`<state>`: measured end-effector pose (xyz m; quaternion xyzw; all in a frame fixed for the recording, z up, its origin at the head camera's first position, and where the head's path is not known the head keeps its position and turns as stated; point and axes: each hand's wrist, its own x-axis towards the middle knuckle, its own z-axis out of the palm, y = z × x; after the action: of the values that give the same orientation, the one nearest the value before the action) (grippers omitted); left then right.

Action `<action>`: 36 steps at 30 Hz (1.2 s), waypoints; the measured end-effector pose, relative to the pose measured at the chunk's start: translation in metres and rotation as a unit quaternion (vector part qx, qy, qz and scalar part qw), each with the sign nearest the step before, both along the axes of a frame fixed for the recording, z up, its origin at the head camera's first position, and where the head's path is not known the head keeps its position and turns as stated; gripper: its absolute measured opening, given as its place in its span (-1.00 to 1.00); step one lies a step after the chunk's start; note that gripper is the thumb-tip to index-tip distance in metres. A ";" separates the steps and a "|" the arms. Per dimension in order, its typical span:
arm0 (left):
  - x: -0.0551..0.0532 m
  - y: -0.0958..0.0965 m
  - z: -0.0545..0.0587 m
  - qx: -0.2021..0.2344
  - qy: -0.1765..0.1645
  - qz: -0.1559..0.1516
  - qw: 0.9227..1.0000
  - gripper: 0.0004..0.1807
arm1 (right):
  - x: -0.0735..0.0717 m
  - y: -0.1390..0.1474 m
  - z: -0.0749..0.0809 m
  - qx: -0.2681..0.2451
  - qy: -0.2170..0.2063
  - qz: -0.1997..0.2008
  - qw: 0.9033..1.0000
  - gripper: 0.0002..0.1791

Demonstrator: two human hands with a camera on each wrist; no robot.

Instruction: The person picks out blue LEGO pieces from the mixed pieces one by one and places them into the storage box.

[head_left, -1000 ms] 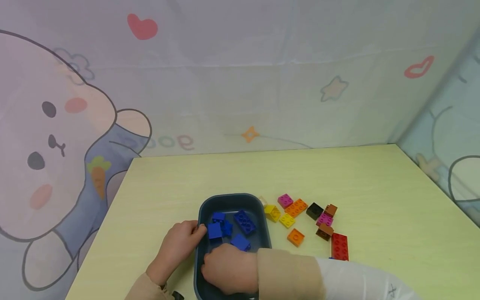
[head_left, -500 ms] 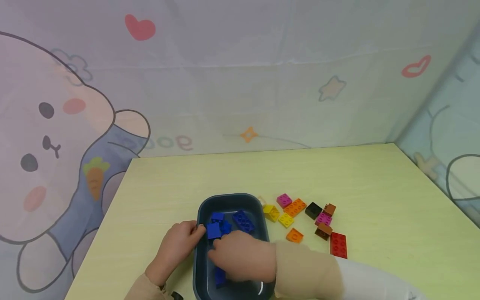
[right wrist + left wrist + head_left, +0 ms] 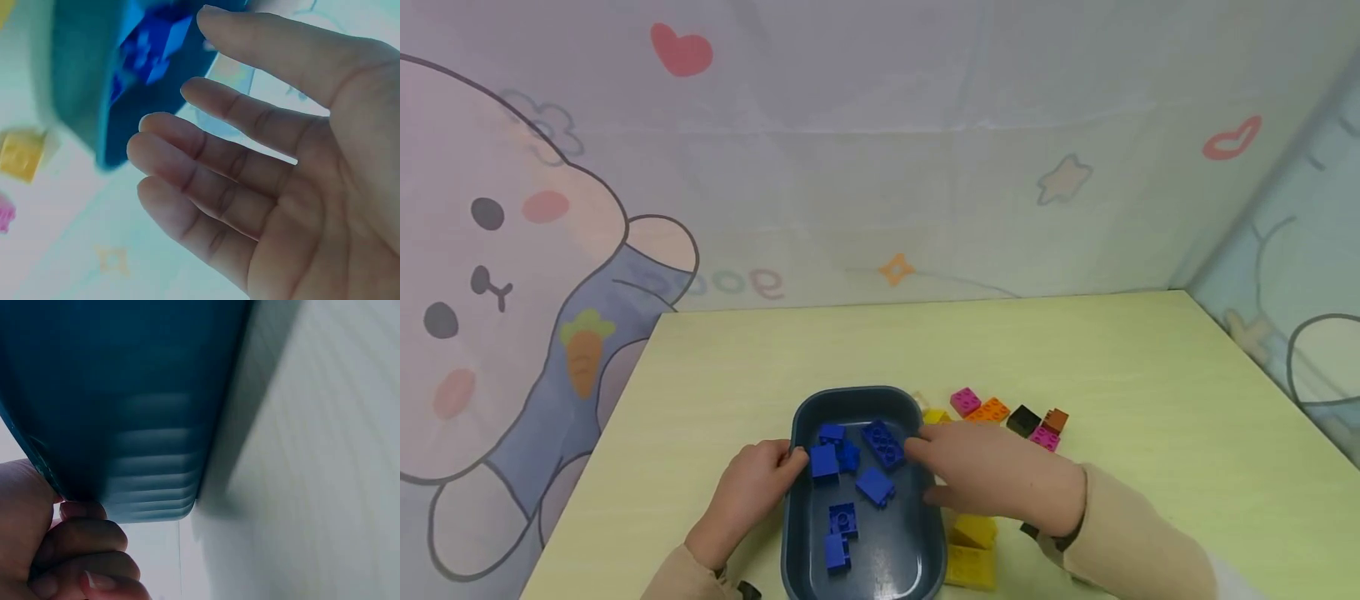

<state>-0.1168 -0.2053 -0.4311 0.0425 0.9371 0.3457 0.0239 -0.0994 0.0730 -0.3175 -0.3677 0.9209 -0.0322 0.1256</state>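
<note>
A dark blue-grey plastic bin (image 3: 887,558) stands on the table with several blue toy building bricks (image 3: 876,487) lying loose in it. At its left side my left hand (image 3: 752,492) pinches the rim. The left wrist view shows thumb and curled fingers (image 3: 87,544) at the edge of the bin's ribbed wall (image 3: 156,450). Over the right rim my right hand (image 3: 1000,475) hovers with its fingers spread. Nothing lies in its palm (image 3: 312,200) in the right wrist view, and the bin is just beyond the fingertips. Several loose bricks are partly covered by this hand.
Right of the bin lie yellow bricks (image 3: 972,562), with a pink brick (image 3: 966,402), an orange brick (image 3: 991,410), a black brick (image 3: 1023,421) and a brown brick (image 3: 1056,420) farther back. A printed cloth (image 3: 850,167) hangs behind the table (image 3: 760,358).
My right hand has come up out of the bin and moved right to its rim, the fingers spreading. Blue bricks at the bin's near end are now uncovered. The left hand keeps its place.
</note>
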 end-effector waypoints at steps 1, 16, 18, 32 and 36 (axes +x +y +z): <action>0.000 0.000 0.000 -0.001 0.000 0.000 1.000 -0.61 | 0.000 0.006 0.001 -0.001 -0.002 -0.017 1.000 -0.62; 0.000 -0.001 0.001 0.003 -0.009 0.003 1.000 -0.61 | 0.002 0.080 0.015 0.011 0.019 -0.103 0.994 -0.58; 0.000 -0.001 0.001 0.003 -0.007 0.002 1.000 -0.61 | 0.004 0.086 0.013 0.000 0.013 -0.105 0.994 -0.61; 0.000 -0.001 0.000 0.009 -0.008 0.002 1.000 -0.61 | 0.009 0.096 -0.036 0.004 -0.069 -0.148 0.987 -0.64; 0.000 -0.001 0.000 0.009 -0.008 0.001 1.000 -0.61 | 0.009 0.095 -0.051 0.016 -0.096 -0.172 0.980 -0.64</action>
<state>-0.1168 -0.2059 -0.4310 0.0396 0.9337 0.3544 0.0304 -0.0901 0.1678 -0.3688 -0.1969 0.9545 -0.0741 0.2114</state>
